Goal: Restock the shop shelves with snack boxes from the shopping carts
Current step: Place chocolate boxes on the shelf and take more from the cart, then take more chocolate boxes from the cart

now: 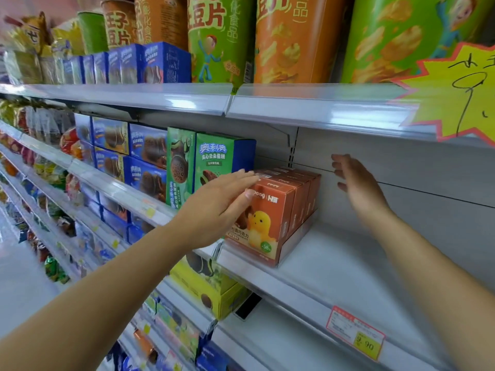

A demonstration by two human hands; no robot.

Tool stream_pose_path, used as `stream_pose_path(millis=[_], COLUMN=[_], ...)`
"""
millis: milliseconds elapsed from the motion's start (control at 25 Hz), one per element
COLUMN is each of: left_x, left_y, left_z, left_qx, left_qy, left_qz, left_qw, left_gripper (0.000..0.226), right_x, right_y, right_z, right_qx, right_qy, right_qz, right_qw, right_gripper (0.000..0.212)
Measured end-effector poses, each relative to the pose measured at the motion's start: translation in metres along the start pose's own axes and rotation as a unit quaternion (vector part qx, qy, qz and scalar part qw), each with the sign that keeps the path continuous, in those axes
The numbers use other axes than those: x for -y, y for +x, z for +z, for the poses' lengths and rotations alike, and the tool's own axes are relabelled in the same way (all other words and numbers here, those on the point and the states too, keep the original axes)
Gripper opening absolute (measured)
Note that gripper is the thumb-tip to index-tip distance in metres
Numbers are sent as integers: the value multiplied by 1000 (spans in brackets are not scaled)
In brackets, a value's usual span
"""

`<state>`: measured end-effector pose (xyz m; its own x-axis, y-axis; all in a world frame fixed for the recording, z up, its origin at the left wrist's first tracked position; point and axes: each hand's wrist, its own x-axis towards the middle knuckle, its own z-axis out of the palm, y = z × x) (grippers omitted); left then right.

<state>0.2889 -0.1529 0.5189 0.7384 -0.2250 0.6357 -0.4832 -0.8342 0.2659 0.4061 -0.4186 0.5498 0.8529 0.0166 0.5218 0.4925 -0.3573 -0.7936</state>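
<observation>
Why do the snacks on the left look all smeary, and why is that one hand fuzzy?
Head view: the snack bags at the far left edge are smeared by blur, and the right hand is blurred too; the orange chick boxes and the left hand look sharp; the wide lens skews the shelf rail.

The price tag (355,333) on the shelf rail (281,286) reads 9.90 — the orange box (267,218) shows 58 — the green box (214,162) reads 奥利奥.
</observation>
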Motion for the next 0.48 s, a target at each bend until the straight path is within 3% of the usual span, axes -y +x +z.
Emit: stream_pose_path(millis=[120,200,360,480], left_x=[23,38,83,114], left_y=[-50,-91,-206,-292], left_z=[-14,-21,-28,-26], left_qx=[-17,-7,56,94], left_qy=[-27,-37,-33,-53], left_qz=[-24,-55,-183,-318], left_qw=[999,998,981,942], left_gripper=[57,56,44,41], right_x=[32,49,51,18], right_y=[-53,-93,-179,-239], right_z=[10,26,116,203], right_qx=[-85,-64,132,274], right_qy=[102,170,215,173], right_qz=[-71,-95,-65,-9], right_qw=[989,979,965,946], right_gripper=[29,28,24,24])
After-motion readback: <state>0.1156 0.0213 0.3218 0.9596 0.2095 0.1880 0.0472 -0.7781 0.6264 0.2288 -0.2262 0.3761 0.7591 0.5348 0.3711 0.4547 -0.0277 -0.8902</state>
